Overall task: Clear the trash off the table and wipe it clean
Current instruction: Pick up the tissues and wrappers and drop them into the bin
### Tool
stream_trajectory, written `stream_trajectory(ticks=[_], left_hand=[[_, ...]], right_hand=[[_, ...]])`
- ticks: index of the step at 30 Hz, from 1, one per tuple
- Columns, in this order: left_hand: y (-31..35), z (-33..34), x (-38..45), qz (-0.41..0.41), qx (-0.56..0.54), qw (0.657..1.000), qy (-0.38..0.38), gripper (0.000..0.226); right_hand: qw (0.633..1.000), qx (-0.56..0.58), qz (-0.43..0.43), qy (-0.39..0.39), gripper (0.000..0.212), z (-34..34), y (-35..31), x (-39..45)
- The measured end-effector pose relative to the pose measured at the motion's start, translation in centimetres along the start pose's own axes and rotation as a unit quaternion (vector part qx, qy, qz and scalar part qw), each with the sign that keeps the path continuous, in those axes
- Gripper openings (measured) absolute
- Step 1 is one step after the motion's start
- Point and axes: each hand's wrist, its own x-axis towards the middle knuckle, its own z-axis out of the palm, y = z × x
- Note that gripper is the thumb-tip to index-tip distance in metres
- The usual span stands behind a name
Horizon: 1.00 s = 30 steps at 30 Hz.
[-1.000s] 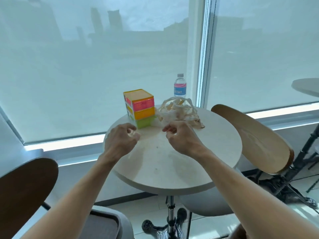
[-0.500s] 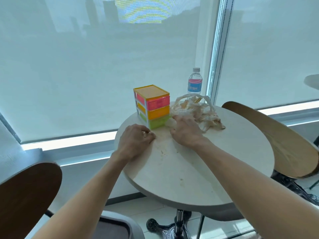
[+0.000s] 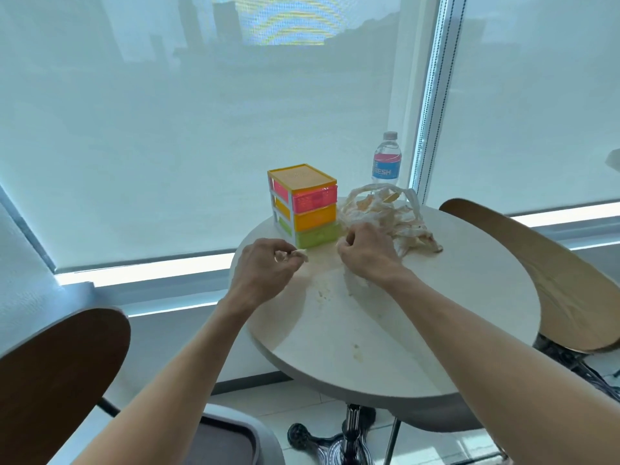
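The round pale stone tabletop (image 3: pixel 453 317) carries a crumpled translucent plastic bag of trash (image 3: pixel 389 216) at its far side, right of the three-drawer colourful plastic organiser (image 3: pixel 303 204). The right hand (image 3: pixel 364 255), curled, seems to gather scraps by the bag; what its grip holds I cannot tell. The left hand (image 3: pixel 265 270) pinches a small white scrap (image 3: pixel 299 254), likely bound for the bag. Crumbs (image 3: pixel 323 293) remain.

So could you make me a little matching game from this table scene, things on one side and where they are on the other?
Things:
1. clear plastic water bottle
2. crumpled white plastic bag
3. small whitish scrap
4. scattered pale crumbs

Places:
A. pinched in the left hand
B. on the round white table between the forearms
C. behind the table, by the window
D. just beyond the right hand

Pairs: 1-C, 2-D, 3-A, 4-B
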Motion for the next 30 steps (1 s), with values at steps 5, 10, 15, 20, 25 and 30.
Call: stream_trajectory(ticks=[5, 10, 15, 20, 25, 30], left_hand=[[1.6, 0.3, -1.4, -0.003, -0.026, 1.000, 0.009, 0.015], [3.3, 1.3, -3.2, -0.003, -0.045, 0.999, 0.009, 0.013], [5.4, 1.9, -4.6, -0.001, -0.040, 0.999, 0.016, 0.015], [7.6, 2.3, -6.0, 0.003, -0.060, 0.998, 0.020, 0.015], [9.9, 2.9, -6.7, 0.031, -0.099, 0.995, -0.014, 0.047], [12.2, 3.2, -7.2, 0.058, -0.119, 0.990, -0.051, 0.067]], right_hand=[[0.991, 0.124, -0.027, 0.052, 0.008, -3.9, 0.1, -1.9], [0.968, 0.239, -0.035, 0.068, 0.009, -8.6, 0.4, -3.8], [0.941, 0.326, -0.051, 0.081, 0.013, -12.2, 0.8, -5.1], [0.910, 0.395, -0.085, 0.093, 0.008, -14.9, 0.9, -6.7], [0.897, 0.418, -0.107, 0.099, 0.018, -16.7, 1.1, -7.6], [0.877, 0.457, -0.125, 0.086, 0.018, -18.4, 1.4, -8.2]])
